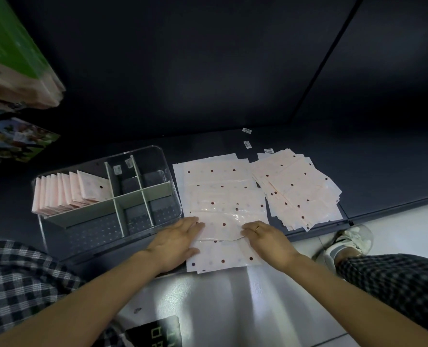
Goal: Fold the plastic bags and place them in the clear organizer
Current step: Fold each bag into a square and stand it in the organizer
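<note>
Two hands work at the near edge of the dark shelf point(207, 144). Our left hand point(176, 242) lies flat, fingers together, on the left edge of a pink dotted plastic bag point(220, 221); our right hand point(268, 240) lies flat on its right edge, pinning a fold without gripping it. That bag tops a stack overhanging the shelf's front edge. Left, just beside, stands the clear organizer point(107, 194), folded bags point(72, 191) upright in its far-left compartment, other compartments bare. Right, loose bags point(298, 189) fan near the front edge; behind everything lies open shelf.
</note>
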### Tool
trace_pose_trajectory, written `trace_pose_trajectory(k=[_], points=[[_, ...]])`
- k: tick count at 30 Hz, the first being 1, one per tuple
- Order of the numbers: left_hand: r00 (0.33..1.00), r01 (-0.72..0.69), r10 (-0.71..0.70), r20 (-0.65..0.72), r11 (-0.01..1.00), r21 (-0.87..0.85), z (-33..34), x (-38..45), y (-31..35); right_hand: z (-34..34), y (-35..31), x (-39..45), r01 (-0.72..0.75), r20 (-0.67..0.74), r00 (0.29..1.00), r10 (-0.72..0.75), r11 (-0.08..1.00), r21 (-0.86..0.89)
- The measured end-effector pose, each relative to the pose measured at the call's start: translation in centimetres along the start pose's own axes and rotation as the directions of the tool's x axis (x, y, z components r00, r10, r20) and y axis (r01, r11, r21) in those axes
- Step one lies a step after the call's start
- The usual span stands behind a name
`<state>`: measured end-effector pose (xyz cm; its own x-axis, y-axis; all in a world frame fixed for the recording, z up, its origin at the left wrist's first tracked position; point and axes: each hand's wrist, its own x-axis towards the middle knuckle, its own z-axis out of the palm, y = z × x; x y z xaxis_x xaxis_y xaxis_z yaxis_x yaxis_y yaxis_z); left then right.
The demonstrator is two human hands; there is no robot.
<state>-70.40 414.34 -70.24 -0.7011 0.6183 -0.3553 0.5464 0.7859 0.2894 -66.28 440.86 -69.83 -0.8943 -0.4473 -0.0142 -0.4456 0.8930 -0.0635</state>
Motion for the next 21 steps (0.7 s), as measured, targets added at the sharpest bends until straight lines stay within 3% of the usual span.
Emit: trace_pose_trajectory(k=[4, 8, 13, 16, 18, 21], points=[[0.999, -0.001, 0.002, 0.05, 1.0, -0.017, -0.9, 0.6, 0.6, -1.2, 1.2, 0.6, -0.091, 0.165, 0.985, 0.056, 0.973, 0.211], [0.999, 0.039, -0.038, 0.027, 0.999, -0.03, -1.9, 1.2, 1.2, -3.6, 2.4, 1.8, -0.241, 0.33, 0.939, 0.099, 0.873, 0.424], [0.972, 0.013, -0.049, -0.232, 0.988, -0.154, -2.5, 1.1, 2.4, -4.6, 4.3, 4.3, -0.438, 0.395, 0.887, 0.239, 0.706, 0.557], [0.9, -0.081, 0.08, -0.429, 0.997, 0.016, -2.3, 1.1, 3.0, -4.0, 4.7, 6.0, -0.447, 0.367, 0.887, 0.281, 0.724, 0.526], [0.913, -0.115, 0.138, -0.385, 0.99, 0.081, -1.8, 1.3, 3.2, -3.2, 4.8, 7.1, -0.453, 0.354, 0.884, 0.305, 0.744, 0.49], [0.969, -0.106, 0.116, -0.219, 0.993, 0.057, 0.0, 1.7, 3.0, -1.7, 5.0, 8.3, -0.481, 0.336, 0.871, 0.36, 0.768, 0.423]])
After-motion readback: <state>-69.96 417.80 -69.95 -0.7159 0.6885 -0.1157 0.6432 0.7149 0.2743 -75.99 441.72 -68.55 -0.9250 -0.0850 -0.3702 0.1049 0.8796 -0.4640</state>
